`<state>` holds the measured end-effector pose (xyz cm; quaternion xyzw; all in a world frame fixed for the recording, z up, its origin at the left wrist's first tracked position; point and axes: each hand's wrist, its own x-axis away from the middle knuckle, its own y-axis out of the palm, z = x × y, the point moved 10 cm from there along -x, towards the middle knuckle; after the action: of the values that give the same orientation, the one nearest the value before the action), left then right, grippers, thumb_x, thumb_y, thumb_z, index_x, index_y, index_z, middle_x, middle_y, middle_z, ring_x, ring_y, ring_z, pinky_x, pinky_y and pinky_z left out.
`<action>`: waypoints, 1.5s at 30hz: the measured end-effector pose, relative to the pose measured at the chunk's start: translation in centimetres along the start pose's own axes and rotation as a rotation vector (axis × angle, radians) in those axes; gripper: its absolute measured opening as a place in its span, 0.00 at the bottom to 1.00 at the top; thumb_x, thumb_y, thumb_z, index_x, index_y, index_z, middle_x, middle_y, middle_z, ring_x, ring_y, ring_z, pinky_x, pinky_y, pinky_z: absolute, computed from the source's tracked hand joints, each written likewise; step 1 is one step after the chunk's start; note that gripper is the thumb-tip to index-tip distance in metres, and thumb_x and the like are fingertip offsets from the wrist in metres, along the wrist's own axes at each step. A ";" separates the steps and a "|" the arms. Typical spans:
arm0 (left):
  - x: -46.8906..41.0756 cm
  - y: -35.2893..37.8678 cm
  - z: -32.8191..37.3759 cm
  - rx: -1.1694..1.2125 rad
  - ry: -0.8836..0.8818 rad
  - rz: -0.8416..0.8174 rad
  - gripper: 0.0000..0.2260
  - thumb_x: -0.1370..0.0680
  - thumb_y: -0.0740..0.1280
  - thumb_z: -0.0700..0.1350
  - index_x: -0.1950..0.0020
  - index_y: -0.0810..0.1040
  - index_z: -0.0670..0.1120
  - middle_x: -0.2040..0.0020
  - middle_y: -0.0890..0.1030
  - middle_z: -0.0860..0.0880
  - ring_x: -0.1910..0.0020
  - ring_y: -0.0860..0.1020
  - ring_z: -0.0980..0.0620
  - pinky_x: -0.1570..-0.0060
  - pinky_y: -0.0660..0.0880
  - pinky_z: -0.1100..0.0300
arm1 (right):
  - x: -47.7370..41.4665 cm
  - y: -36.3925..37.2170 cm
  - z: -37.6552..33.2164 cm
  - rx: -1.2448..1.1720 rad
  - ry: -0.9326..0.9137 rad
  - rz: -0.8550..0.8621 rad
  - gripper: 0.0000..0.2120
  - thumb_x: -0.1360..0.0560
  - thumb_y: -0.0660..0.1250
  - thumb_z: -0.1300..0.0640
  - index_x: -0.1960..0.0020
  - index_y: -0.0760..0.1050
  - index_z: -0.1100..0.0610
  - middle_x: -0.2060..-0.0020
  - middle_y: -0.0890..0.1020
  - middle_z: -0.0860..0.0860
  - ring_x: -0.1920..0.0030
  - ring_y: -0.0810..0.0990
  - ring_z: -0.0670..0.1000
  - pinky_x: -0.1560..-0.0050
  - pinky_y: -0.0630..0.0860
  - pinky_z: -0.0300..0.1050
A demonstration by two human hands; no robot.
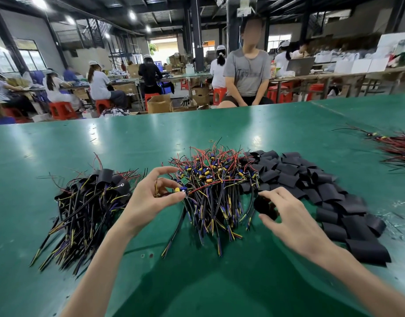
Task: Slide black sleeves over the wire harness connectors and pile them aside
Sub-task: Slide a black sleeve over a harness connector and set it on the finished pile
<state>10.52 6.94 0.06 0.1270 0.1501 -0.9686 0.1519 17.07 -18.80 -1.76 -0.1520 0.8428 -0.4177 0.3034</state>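
1. Head view: we are pinching one harness by its connector (180, 190) between thumb and forefinger of the left hand (151, 199). It is at the near left edge of the bare heap (217, 179), mid-table (197, 282).
2. We are curling the right hand (290, 218) around one sleeve (264, 205), thumb under and fingers over. It is just right of the heap and beside the sleeve pile (315, 181).
3. The done pile (89, 202) is lying to the left, apart from the heap.
4. We are judging the first risk to be tangling. The pinched harness's wires are running back into the heap, so a quick lift could be dragging neighbours out with it.
5. The sleeve is blurred, so we cannot tell whether its mouth is open. If it is flat, the connector's yellow and blue parts could be catching on the rim.
6. A loose sleeve could be slipping off once we are dropping the harness on the done pile.
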 end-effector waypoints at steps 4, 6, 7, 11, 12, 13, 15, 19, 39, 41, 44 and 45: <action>0.3 0.7 0.4 0.010 -0.009 -0.065 0.25 0.37 0.77 0.46 0.41 0.77 0.52 0.57 0.83 0.49 0.63 0.75 0.54 0.59 0.74 0.66 | 0.0 -0.7 -0.4 -0.090 -0.018 0.049 0.18 0.28 0.72 0.62 0.39 0.75 0.59 0.51 0.75 0.48 0.52 0.74 0.47 0.50 0.63 0.28; 0.5 0.9 0.5 0.024 -0.021 -0.085 0.25 0.37 0.77 0.44 0.42 0.77 0.51 0.57 0.83 0.49 0.62 0.76 0.54 0.57 0.75 0.65 | 0.1 -0.9 -0.5 -0.130 -0.020 0.059 0.18 0.29 0.72 0.63 0.40 0.76 0.59 0.52 0.76 0.48 0.54 0.75 0.46 0.51 0.63 0.24; 0.5 1.1 0.6 0.023 -0.022 -0.092 0.25 0.37 0.77 0.44 0.42 0.77 0.50 0.58 0.83 0.49 0.62 0.75 0.54 0.57 0.75 0.65 | 0.1 -0.9 -0.5 -0.149 -0.021 0.063 0.17 0.29 0.72 0.63 0.40 0.77 0.59 0.53 0.77 0.48 0.55 0.76 0.45 0.51 0.63 0.22; 0.7 1.4 0.7 0.009 -0.026 -0.108 0.25 0.37 0.77 0.43 0.42 0.77 0.49 0.59 0.83 0.50 0.63 0.74 0.55 0.58 0.75 0.66 | 0.0 -1.0 -0.6 -0.204 -0.029 0.079 0.17 0.30 0.73 0.65 0.41 0.77 0.59 0.54 0.77 0.49 0.54 0.76 0.41 0.52 0.65 0.21; 0.7 1.5 0.7 0.004 -0.028 -0.113 0.24 0.37 0.76 0.43 0.42 0.77 0.49 0.59 0.83 0.49 0.63 0.74 0.55 0.57 0.75 0.66 | 0.0 -1.1 -0.6 -0.215 -0.029 0.083 0.18 0.30 0.73 0.65 0.41 0.77 0.59 0.54 0.77 0.49 0.54 0.77 0.41 0.52 0.65 0.21; 0.7 1.6 0.8 -0.003 -0.028 -0.119 0.24 0.37 0.76 0.43 0.42 0.77 0.49 0.58 0.83 0.49 0.63 0.74 0.55 0.57 0.75 0.66 | 0.0 -1.1 -0.5 -0.227 -0.028 0.088 0.18 0.30 0.73 0.65 0.42 0.77 0.59 0.54 0.77 0.49 0.54 0.77 0.40 0.52 0.65 0.20; 0.8 1.8 0.8 -0.012 -0.023 -0.131 0.24 0.37 0.76 0.42 0.42 0.78 0.48 0.58 0.83 0.48 0.63 0.75 0.55 0.57 0.74 0.66 | -0.1 -1.1 -0.4 -0.251 -0.024 0.097 0.18 0.30 0.74 0.64 0.42 0.77 0.58 0.54 0.77 0.47 0.54 0.77 0.39 0.53 0.66 0.21; 0.8 2.2 0.9 -0.011 -0.025 -0.161 0.24 0.37 0.76 0.41 0.43 0.77 0.48 0.58 0.83 0.47 0.64 0.75 0.58 0.58 0.74 0.67 | -0.1 -1.1 -0.2 -0.267 -0.039 0.105 0.19 0.31 0.74 0.64 0.41 0.77 0.58 0.54 0.77 0.46 0.53 0.77 0.39 0.52 0.66 0.22; 2.9 9.3 2.6 -0.136 0.227 -0.161 0.24 0.29 0.74 0.36 0.38 0.73 0.54 0.52 0.82 0.55 0.56 0.79 0.42 0.51 0.76 0.45 | 1.5 0.7 -5.1 -0.126 -0.381 0.002 0.19 0.32 0.72 0.65 0.41 0.76 0.60 0.50 0.78 0.49 0.50 0.75 0.47 0.46 0.70 0.36; 2.9 9.4 2.6 -0.148 0.223 -0.163 0.24 0.29 0.74 0.36 0.38 0.73 0.54 0.52 0.82 0.56 0.56 0.78 0.42 0.52 0.76 0.44 | 1.4 0.6 -4.9 -0.146 -0.363 0.008 0.18 0.31 0.72 0.65 0.42 0.77 0.60 0.50 0.78 0.49 0.50 0.76 0.48 0.47 0.71 0.37; 3.0 9.6 2.5 -0.154 0.212 -0.180 0.25 0.29 0.74 0.35 0.38 0.73 0.54 0.53 0.82 0.55 0.57 0.78 0.43 0.52 0.75 0.45 | 1.4 0.6 -5.0 -0.157 -0.355 0.009 0.17 0.32 0.73 0.65 0.43 0.77 0.59 0.51 0.78 0.47 0.50 0.76 0.48 0.49 0.71 0.36; 3.0 9.6 2.4 -0.156 0.213 -0.183 0.25 0.29 0.74 0.35 0.38 0.73 0.54 0.53 0.82 0.55 0.57 0.78 0.44 0.52 0.76 0.46 | 1.4 0.7 -5.1 -0.160 -0.364 0.001 0.17 0.32 0.73 0.65 0.44 0.77 0.59 0.51 0.78 0.47 0.50 0.75 0.46 0.49 0.70 0.34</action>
<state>10.48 -3.37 -0.98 0.2025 0.2510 -0.9449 0.0558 12.70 -15.99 -0.46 -0.2479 0.8048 -0.3148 0.4378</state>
